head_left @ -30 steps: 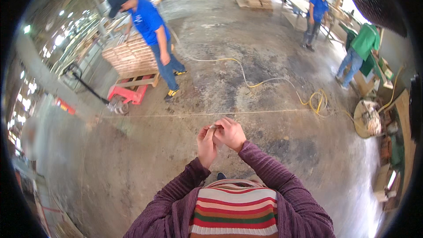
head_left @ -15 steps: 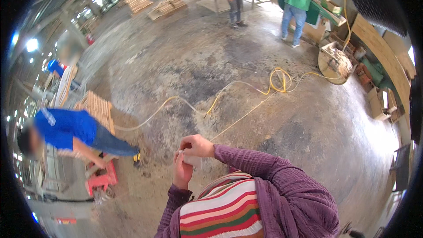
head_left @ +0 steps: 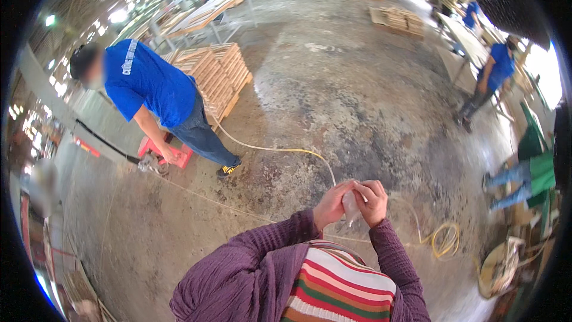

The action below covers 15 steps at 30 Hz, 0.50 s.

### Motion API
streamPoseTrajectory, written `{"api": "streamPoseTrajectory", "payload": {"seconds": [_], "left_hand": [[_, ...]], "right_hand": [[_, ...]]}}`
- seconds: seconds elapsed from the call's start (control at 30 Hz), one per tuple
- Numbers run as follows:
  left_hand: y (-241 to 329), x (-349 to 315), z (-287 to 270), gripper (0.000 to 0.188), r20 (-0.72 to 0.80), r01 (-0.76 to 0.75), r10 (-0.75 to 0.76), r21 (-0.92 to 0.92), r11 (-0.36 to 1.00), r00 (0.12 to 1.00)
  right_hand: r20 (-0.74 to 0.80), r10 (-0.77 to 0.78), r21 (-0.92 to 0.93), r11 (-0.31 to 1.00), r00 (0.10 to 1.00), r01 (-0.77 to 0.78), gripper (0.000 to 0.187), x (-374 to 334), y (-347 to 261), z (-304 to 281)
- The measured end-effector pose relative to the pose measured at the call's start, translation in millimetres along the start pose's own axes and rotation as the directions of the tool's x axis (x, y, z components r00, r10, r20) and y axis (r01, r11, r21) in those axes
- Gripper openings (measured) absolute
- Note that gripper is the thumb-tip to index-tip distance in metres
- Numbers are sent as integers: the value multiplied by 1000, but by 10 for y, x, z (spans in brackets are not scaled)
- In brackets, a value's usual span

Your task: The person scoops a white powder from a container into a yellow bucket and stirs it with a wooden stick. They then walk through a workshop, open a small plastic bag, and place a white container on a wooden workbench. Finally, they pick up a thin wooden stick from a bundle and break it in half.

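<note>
A small, clear plastic bag (head_left: pixel 351 207) hangs between my two hands in front of my striped top. My left hand (head_left: pixel 332 204) is closed, pinching the bag's upper edge from the left. On its other side my right hand (head_left: pixel 372 202) grips the same edge with bent fingers, close to the left fingertips. What the bag holds, if anything, cannot be made out. Purple sleeves cover both my forearms.
A person in blue (head_left: pixel 158 86) bends at the left over a red pallet jack (head_left: pixel 179 154). Stacked wooden slats (head_left: pixel 217 77) stand behind. A hose (head_left: pixel 274 148) crosses the concrete floor to a yellow coil (head_left: pixel 445 241) at right. A person in green (head_left: pixel 541 173) stands far right.
My view has swung left, bringing the bending person and slat stack nearer the middle. My hands, still on the plastic bag, now appear further right in the picture.
</note>
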<state>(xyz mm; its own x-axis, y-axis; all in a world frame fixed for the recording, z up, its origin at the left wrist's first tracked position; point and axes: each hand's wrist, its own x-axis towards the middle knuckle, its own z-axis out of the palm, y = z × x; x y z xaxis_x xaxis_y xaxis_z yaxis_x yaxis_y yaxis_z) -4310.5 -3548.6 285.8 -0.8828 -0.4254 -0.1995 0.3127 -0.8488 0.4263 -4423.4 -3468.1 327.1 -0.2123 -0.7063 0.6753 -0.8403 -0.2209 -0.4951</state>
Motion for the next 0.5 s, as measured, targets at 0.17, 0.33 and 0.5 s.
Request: {"api": "streamPoseTrajectory", "payload": {"seconds": [0.17,0.33,0.5], "left_hand": [[358,930,122,15,-197,87,-73,64,994,978],[590,1746,119,10,-258,174,-175,-26,984,950],[793,2454,5,11,-406,26,-7,41,999,914]], "right_hand": [[64,27,-42,999,998,-25,10,576,840,144],[169,118,-27,993,978,-115,17,960,1548,248],[285,141,150,970,948,-189,12,1519,2189,402]]}}
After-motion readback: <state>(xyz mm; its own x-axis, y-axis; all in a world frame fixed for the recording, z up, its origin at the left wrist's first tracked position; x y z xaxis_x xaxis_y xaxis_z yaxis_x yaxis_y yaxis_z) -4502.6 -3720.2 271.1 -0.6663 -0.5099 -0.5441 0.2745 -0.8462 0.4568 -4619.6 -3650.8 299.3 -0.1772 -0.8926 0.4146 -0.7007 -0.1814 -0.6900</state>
